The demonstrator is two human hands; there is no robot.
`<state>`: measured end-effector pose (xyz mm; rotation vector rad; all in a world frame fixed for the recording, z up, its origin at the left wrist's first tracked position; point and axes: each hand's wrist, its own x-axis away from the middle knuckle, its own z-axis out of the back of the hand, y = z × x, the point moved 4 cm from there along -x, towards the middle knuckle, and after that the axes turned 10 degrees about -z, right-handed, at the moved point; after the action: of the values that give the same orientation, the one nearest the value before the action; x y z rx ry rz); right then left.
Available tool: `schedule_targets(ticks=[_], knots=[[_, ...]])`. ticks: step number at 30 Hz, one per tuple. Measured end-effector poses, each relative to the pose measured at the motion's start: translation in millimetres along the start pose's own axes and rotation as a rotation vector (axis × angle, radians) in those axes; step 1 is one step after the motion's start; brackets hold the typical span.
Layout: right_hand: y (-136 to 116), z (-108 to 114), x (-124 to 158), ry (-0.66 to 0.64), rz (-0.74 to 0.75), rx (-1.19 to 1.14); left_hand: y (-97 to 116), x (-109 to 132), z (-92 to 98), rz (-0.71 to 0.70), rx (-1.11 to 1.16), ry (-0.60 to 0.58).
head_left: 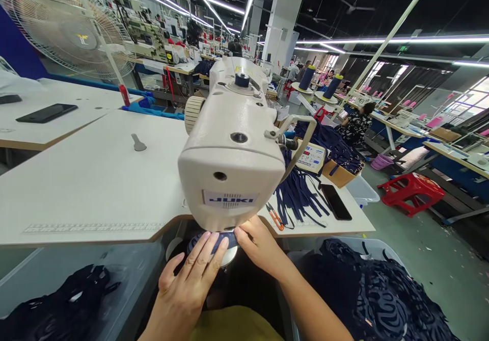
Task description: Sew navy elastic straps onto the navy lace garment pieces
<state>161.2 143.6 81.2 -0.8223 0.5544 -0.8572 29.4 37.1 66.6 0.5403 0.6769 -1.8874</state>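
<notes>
A white JUKI sewing machine (231, 178) stands in front of me, its head hiding the needle area. Under it a piece of navy fabric (229, 240) lies over the small round machine bed (229, 257). My left hand (191, 274) rests on this fabric with its fingers stretched out flat and slightly apart. At the fabric's right edge, close beneath the machine head, my right hand (262, 241) has its fingers bent and drawn together on the cloth; their tips are partly hidden.
Orange thread snips (275, 217), navy straps (296, 193), a black phone (336, 202) and a control panel (311, 156) lie right of the machine. A metal piece (138, 143) lies left. Bins with navy garments (382, 290) and dark garments (61, 300) flank me below the table.
</notes>
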Motion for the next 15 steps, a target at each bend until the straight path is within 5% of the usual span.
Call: schedule_targets(ticks=[15], knots=[[1.2, -2.7, -2.4, 0.033, 0.013, 0.014, 3.3, -2.1, 0.3, 0.075, -0.012, -0.036]])
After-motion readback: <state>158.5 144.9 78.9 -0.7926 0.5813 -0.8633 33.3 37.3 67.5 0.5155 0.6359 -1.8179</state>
